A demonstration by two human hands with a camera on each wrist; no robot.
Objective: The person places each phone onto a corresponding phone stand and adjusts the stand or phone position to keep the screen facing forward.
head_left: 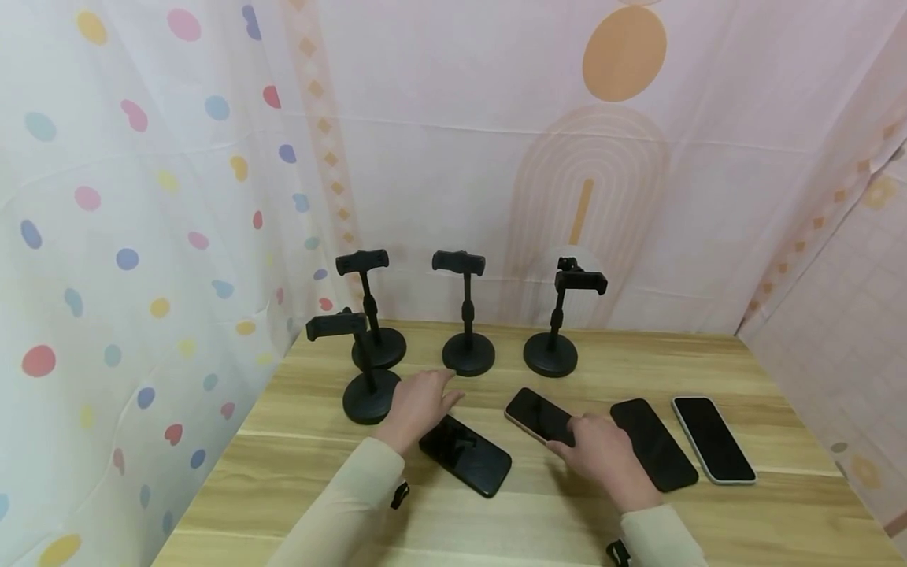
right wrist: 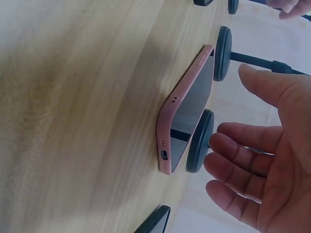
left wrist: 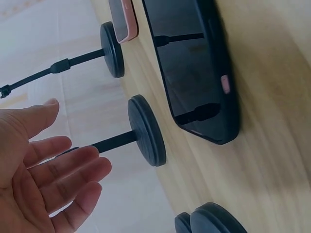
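Note:
My left hand [head_left: 420, 405] hovers over the table beside a black-cased phone [head_left: 465, 455]; in the left wrist view its fingers are loosely bent around nothing. The front-left phone stand [head_left: 372, 394] is just left of that hand. On the right, my right hand [head_left: 602, 453] is above the lower end of a pink-cased phone [head_left: 533, 413], and the right wrist view shows its relaxed fingers apart from the phone [right wrist: 187, 109]. Both phones lie face up with dark screens.
Behind the hands stand three more black phone stands, at left [head_left: 379, 346], middle [head_left: 468, 353] and right [head_left: 550, 354]. Two further phones lie at right, one black [head_left: 655, 445] and one white-edged [head_left: 714, 439]. Patterned curtains [head_left: 425, 181] enclose the wooden table [head_left: 553, 520].

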